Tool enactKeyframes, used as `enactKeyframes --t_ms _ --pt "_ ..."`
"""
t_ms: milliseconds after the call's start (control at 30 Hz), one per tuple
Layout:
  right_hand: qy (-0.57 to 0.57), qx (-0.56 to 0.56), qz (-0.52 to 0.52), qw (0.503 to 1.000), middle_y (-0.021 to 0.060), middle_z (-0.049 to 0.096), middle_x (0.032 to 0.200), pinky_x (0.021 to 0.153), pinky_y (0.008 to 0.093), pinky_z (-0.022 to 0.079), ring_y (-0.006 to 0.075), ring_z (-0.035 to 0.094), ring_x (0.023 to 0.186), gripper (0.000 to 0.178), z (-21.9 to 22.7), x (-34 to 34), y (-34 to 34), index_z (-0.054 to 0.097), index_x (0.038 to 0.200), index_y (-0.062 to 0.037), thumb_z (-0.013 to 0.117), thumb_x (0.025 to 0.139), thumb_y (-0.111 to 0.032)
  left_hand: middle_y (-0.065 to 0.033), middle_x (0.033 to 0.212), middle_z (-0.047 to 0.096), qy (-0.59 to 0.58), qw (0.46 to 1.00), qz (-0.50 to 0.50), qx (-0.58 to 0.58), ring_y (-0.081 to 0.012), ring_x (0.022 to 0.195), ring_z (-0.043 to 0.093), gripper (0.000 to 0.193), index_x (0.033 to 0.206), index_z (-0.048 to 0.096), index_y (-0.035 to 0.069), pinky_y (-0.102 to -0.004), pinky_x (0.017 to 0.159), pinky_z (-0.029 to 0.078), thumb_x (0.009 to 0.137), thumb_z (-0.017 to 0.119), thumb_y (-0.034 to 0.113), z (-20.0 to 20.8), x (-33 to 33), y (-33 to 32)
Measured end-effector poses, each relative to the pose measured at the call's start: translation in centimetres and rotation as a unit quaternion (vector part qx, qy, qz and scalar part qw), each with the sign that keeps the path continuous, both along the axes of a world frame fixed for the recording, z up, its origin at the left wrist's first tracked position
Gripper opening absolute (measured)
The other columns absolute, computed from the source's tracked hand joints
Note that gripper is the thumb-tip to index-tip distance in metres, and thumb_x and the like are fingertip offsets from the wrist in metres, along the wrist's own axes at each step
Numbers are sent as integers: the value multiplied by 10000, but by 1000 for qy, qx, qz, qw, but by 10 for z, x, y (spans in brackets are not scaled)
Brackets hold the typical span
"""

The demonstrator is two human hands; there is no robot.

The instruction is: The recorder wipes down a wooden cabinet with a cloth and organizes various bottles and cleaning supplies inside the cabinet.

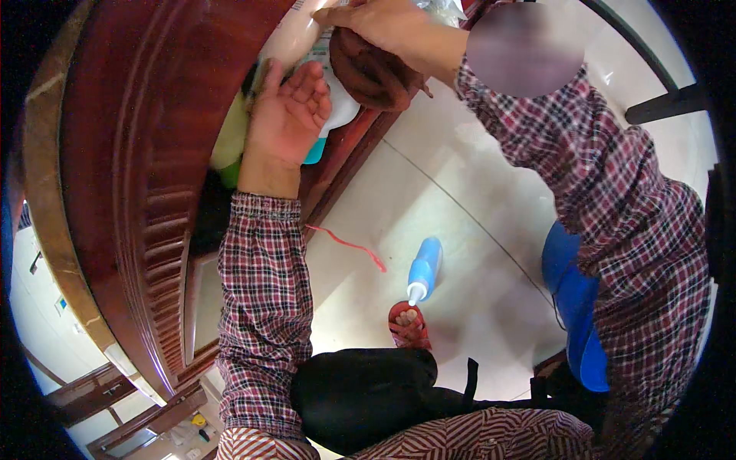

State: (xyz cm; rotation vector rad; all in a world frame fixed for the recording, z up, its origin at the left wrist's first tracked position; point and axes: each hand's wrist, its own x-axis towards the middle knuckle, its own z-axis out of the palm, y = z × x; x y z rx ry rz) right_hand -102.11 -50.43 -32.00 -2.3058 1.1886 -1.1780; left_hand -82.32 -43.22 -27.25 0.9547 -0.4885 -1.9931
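Note:
At the top, my right hand (383, 31) closes on the upper end of a pale, smooth, bottle-like container (291, 37); the picture's edge cuts off part of that hand. My left hand (290, 115) is palm up just below the container, its fingers loosely bent and apart with nothing in them. A brown cloth (366, 73) hangs beneath my right hand. Beside my left fingers stands a white bottle (342, 107) with a teal lower part, partly hidden. Left of my wrist are a yellow-green container (228, 138) and other things in shadow.
A dark red wooden cabinet (115, 115) borders the left. On the tiled floor (460, 192) are a blue squeeze bottle (425, 264), a red string (353, 244) and my sandalled foot (409, 326). A blue basin (571, 307) is at right, below a dark furniture leg (667, 106).

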Motion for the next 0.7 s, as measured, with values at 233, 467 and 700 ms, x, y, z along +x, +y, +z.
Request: enactKeyframes --t_ms 233,467,700 --pt "-243 471 19 848 43 575 712 572 265 400 124 494 643 403 93 -83 92 620 910 43 664 824 -349 -66 984 629 -286 930 -182 -142 -151 865 592 340 1149 534 29 -299 758 504 856 597 189 22 -18 95" --pt "-313 512 -11 800 17 587 746 606 231 424 82 516 676 336 87 -156 149 618 970 19 616 872 -302 -142 1406 292 -487 677 -447 -323 -297 1254 370 986 1404 252 91 -384 987 392 573 782 81 -56 -7 202" --pt "-208 455 -36 865 -16 531 785 729 207 430 64 531 760 355 80 -187 185 554 852 -104 589 841 -458 -165 1374 340 -498 679 -359 -402 -339 1294 319 908 1351 308 70 -399 1040 342 585 789 155 -95 -26 242"
